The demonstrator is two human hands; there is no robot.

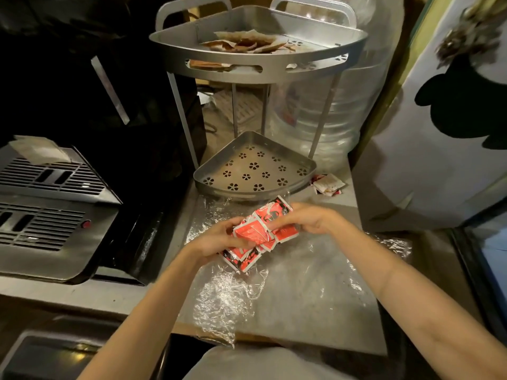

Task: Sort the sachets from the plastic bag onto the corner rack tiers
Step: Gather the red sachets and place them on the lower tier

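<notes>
Head view: a bunch of red sachets is gripped between the left hand and right hand, above the clear plastic bag spread on the worktop, just before the corner rack's empty lower tier; brown sachets lie on its top tier.

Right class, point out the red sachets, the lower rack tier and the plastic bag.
red sachets (253,231): head view, middle of the bundle held in both hands.
lower rack tier (255,171): head view, its perforated floor.
plastic bag (225,300): head view, crinkled part on the counter.

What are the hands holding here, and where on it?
Both hands grip a bunch of red sachets: left hand at its left side, right hand at its right.
</notes>
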